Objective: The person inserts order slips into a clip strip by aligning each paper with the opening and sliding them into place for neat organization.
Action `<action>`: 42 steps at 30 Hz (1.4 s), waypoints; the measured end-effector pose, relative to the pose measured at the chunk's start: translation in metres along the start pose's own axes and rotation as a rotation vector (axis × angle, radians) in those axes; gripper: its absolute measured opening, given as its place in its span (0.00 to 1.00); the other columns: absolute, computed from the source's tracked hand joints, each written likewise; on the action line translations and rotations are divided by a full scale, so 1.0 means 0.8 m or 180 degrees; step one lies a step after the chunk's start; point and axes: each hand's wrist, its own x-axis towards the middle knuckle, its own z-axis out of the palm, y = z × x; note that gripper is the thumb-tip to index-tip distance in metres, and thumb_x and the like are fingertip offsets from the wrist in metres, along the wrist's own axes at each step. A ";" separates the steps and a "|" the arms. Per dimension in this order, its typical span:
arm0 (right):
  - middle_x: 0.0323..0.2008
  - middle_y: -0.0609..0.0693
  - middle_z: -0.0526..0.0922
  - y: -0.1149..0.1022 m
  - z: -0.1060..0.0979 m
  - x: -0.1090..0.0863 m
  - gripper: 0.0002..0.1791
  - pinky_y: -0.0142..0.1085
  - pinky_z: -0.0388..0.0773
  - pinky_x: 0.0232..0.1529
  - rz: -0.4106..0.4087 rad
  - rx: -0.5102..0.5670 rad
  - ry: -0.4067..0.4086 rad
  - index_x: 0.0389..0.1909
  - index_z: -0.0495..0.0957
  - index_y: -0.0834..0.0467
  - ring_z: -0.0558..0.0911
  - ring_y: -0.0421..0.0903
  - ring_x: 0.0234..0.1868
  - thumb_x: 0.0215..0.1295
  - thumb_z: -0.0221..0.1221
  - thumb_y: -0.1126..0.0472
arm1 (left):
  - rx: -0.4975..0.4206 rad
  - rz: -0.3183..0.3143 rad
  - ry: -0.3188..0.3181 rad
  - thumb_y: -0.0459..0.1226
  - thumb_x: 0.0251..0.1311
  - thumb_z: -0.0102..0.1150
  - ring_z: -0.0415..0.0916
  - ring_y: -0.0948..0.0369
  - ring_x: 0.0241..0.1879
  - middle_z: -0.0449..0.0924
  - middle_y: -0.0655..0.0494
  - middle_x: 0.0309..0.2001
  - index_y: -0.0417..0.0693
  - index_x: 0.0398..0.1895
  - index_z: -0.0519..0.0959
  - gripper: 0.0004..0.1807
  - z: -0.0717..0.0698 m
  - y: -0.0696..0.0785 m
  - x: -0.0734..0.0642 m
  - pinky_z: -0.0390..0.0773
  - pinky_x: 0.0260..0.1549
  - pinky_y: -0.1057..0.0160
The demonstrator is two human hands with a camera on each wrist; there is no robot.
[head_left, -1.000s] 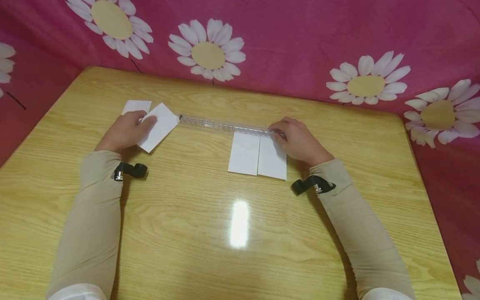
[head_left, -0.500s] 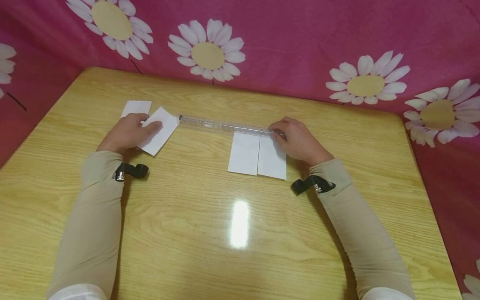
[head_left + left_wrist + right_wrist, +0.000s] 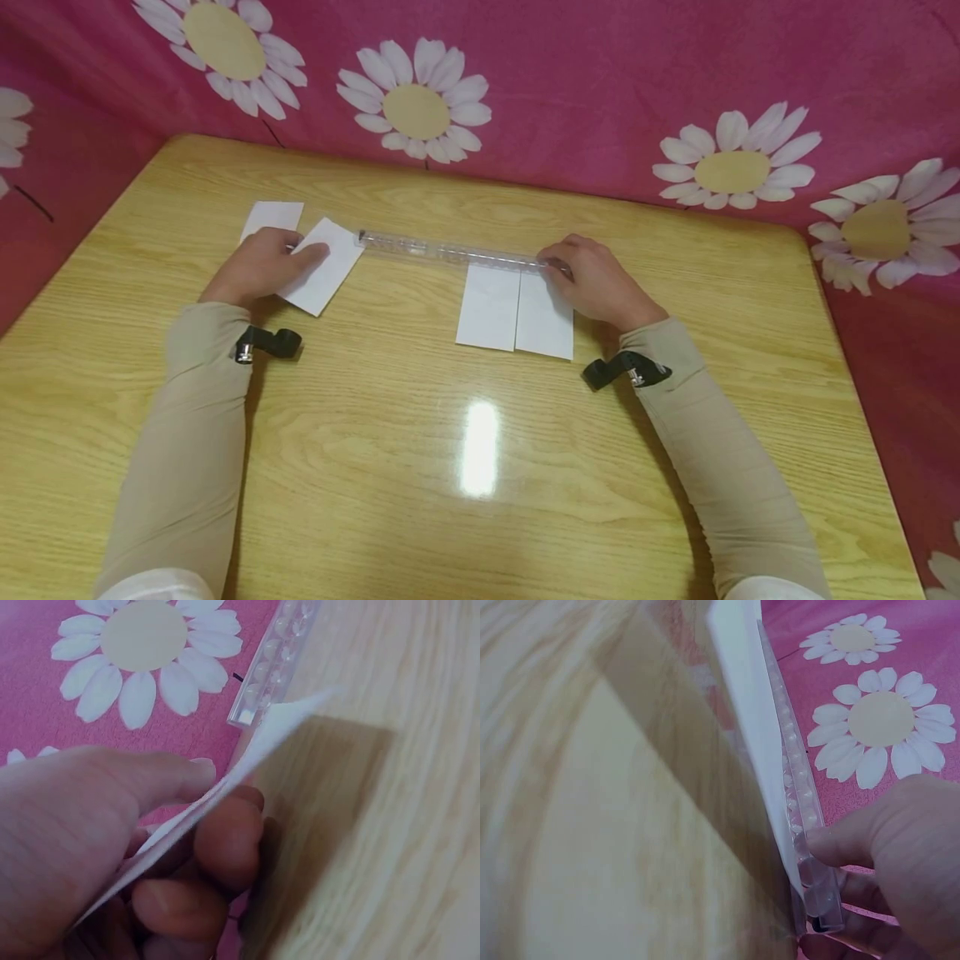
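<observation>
Head view: left hand (image 3: 258,262), outstretched, pinched a tilted white card (image 3: 327,271); right hand (image 3: 596,283) pinched one end of a clear strip (image 3: 450,252). Two cards (image 3: 487,308) met its near edge.

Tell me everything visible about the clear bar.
The clear bar is long and slim, plastic-looking, lined with rounded bumps, with a dark spot at its right end. It runs sideways over the table. The right hand pinches that end; two white cards adjoin its near side. Another card reaches its left end; contact unclear.
</observation>
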 end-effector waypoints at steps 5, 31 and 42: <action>0.50 0.62 0.84 0.000 0.000 -0.001 0.18 0.52 0.76 0.60 -0.0001 0.0008 0.0016 0.60 0.80 0.64 0.81 0.57 0.51 0.76 0.53 0.62 | -0.0034 -0.0001 0.0011 0.58 0.72 0.51 0.74 0.52 0.39 0.81 0.50 0.31 0.36 0.45 0.83 0.31 0.002 0.003 0.001 0.71 0.40 0.60; 0.49 0.62 0.84 0.001 0.001 0.000 0.18 0.51 0.77 0.59 -0.0023 0.0012 0.0034 0.60 0.80 0.65 0.81 0.57 0.50 0.75 0.55 0.61 | 0.0079 -0.0281 -0.0559 0.66 0.70 0.47 0.65 0.37 0.69 0.67 0.31 0.71 0.31 0.76 0.60 0.50 0.003 0.021 -0.006 0.63 0.72 0.34; 0.50 0.63 0.84 -0.001 -0.002 -0.001 0.18 0.52 0.76 0.60 -0.0038 0.0041 -0.0006 0.61 0.80 0.65 0.81 0.57 0.51 0.77 0.53 0.62 | 0.0147 -0.0296 -0.0636 0.67 0.69 0.48 0.63 0.36 0.71 0.63 0.29 0.74 0.29 0.77 0.56 0.53 0.007 0.023 -0.002 0.62 0.73 0.34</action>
